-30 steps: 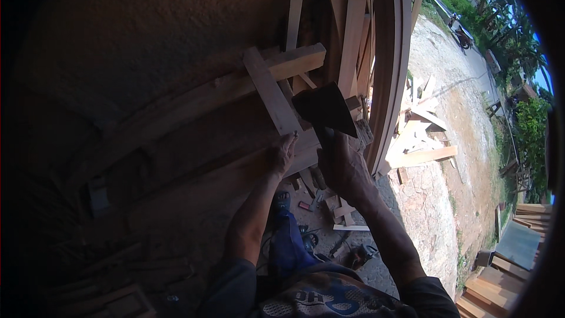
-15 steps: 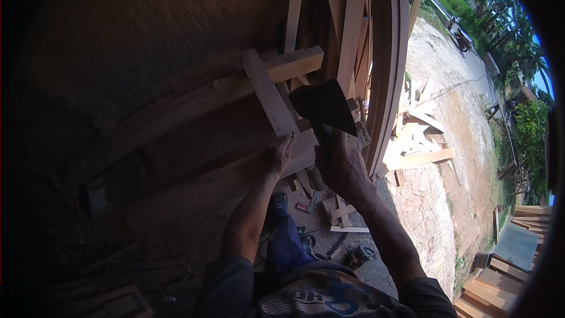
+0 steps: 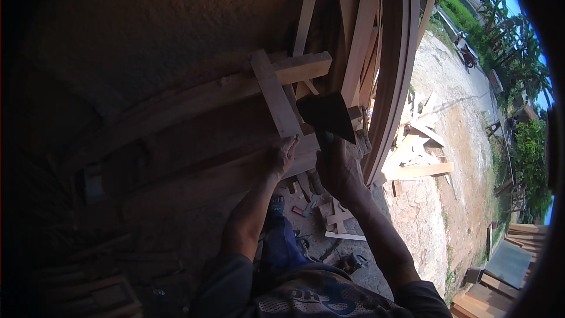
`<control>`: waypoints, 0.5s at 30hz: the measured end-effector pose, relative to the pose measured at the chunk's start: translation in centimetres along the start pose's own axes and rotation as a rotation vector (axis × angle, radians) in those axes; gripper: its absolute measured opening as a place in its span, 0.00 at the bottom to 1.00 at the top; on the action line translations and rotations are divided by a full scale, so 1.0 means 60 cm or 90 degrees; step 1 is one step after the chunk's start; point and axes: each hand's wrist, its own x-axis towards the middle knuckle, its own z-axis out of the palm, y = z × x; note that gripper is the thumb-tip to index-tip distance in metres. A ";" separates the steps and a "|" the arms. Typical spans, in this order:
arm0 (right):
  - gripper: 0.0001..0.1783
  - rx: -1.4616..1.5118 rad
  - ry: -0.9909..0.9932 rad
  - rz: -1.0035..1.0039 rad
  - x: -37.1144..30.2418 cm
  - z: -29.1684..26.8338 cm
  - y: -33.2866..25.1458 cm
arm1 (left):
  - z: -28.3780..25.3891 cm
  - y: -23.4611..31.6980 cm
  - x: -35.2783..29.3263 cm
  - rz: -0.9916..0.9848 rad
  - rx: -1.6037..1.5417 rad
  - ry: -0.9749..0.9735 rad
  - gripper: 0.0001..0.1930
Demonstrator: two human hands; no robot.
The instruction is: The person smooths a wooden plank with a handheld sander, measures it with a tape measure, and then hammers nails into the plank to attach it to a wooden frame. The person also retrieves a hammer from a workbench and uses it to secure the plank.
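Observation:
My right hand [image 3: 340, 175] is closed around the handle of a dark, broad-headed hand tool [image 3: 327, 115]; shadow hides whether it is a mallet or a hatchet. The tool's head is raised just right of a short wooden board [image 3: 272, 95]. That board lies across two long wooden beams, the far beam [image 3: 303, 68] and the near beam [image 3: 304, 154]. At the board's near end, my left hand [image 3: 285, 156] grips it, with the fingers partly in shadow.
Tall planks [image 3: 365, 35] lean beside the wall, right of the beams. Wood offcuts [image 3: 415, 147] lie in sunlight outside. By my feet are a crossed wooden piece [image 3: 338, 218], a small red-and-grey tool [image 3: 301, 209] and a power tool [image 3: 355, 261]. More boards [image 3: 488, 294] sit at lower right.
The view has shifted slightly, so most of the scene sits a little further right or lower. The tool's head is a little lower relative to the board; both hands keep their hold.

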 end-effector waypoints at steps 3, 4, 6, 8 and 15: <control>0.25 -0.139 -0.193 0.108 -0.002 0.057 0.103 | 0.033 -0.032 -0.019 -0.081 -0.087 0.005 0.08; 0.25 -0.169 -0.250 0.144 0.010 0.056 0.113 | 0.030 -0.017 0.000 -0.087 -0.047 -0.013 0.08; 0.27 -0.147 -0.203 0.097 -0.003 0.043 0.111 | 0.021 0.015 -0.002 -0.118 0.032 -0.070 0.08; 0.27 -0.092 -0.146 0.035 0.010 0.027 0.059 | 0.008 -0.017 -0.003 -0.046 0.024 -0.026 0.08; 0.30 -0.108 -0.187 0.160 -0.023 0.062 0.097 | 0.006 0.004 -0.008 -0.037 0.018 -0.058 0.08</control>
